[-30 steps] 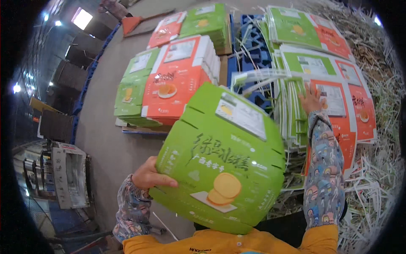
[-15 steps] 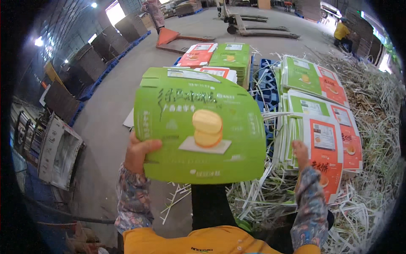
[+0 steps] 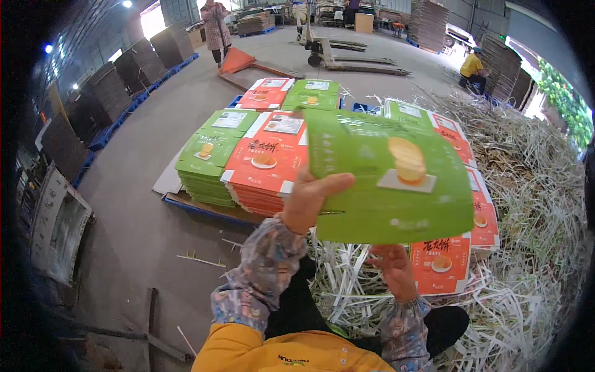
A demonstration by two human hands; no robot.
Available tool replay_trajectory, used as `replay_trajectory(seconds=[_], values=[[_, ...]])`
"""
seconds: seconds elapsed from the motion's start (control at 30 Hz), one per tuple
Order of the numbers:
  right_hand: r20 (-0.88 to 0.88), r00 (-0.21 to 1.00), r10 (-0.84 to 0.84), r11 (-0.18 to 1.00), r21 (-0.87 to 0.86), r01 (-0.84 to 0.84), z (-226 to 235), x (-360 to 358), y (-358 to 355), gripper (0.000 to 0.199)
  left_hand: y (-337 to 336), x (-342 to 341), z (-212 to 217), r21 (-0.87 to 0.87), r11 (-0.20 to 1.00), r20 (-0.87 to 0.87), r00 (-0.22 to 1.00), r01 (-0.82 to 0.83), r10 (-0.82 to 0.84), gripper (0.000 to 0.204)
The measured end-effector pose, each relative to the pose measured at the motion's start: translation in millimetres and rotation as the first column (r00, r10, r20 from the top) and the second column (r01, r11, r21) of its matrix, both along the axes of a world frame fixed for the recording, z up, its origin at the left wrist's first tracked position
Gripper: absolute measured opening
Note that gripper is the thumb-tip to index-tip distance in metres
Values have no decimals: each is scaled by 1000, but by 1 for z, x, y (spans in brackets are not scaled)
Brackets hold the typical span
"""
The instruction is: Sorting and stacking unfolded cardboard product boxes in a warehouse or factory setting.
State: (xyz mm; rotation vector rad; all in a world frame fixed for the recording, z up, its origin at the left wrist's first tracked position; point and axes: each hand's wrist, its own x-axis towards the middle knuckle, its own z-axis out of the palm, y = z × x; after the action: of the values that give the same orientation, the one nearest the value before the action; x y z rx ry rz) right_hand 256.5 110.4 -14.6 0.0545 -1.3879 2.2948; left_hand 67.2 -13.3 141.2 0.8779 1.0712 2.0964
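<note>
A green printed cardboard sheet [image 3: 353, 217], with a picture of stacked round cakes, is held up in front of me, its print smeared by motion. My left hand [image 3: 310, 195] is closed on its left edge, thumb on the printed face. Below its lower edge is my right hand [image 3: 396, 270], fingers apart, with no grip on anything visible. Whether its fingertips touch the sheet I cannot make out. Behind and to the right lie stacks of red printed sheets [image 3: 441, 263] and green printed sheets [image 3: 406, 111], partly hidden by the held sheet.
Left of centre, a green stack [image 3: 214, 139] and a red stack [image 3: 266, 152] sit on a blue pallet [image 3: 214, 214]. Paper trimmings [image 3: 527, 204] are heaped along the right. A pallet jack [image 3: 347, 59] stands farther back, with a person [image 3: 217, 28] at the far left and another [image 3: 473, 68] seated right.
My left hand has carried the green sheet rightward and tilted it. My right hand has moved left from the right-hand stack to beneath the sheet. The left-hand stacks have come into view.
</note>
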Motion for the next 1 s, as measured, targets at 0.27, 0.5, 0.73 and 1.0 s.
replay_trajectory(seconds=[0.27, 0.5, 0.73, 1.0], values=[[-327, 928, -182, 978, -161, 135, 9, 45, -8, 56, 46, 40, -71, -17, 972, 18, 972, 235, -235, 27], [116, 905, -409, 624, -689, 370, -101, 70, 1, 50, 80, 71, -233, -286, 889, 335, 906, 358, -257, 30], [575, 616, -538, 465, -408, 786, -135, 79, 0, 33, 76, 80, -284, -477, 768, 446, 871, 428, -208, 41], [594, 581, -556, 433, -390, 813, -140, 86, 1, 30, 65, -105, -173, -482, 816, -286, 937, -320, 199, 40]])
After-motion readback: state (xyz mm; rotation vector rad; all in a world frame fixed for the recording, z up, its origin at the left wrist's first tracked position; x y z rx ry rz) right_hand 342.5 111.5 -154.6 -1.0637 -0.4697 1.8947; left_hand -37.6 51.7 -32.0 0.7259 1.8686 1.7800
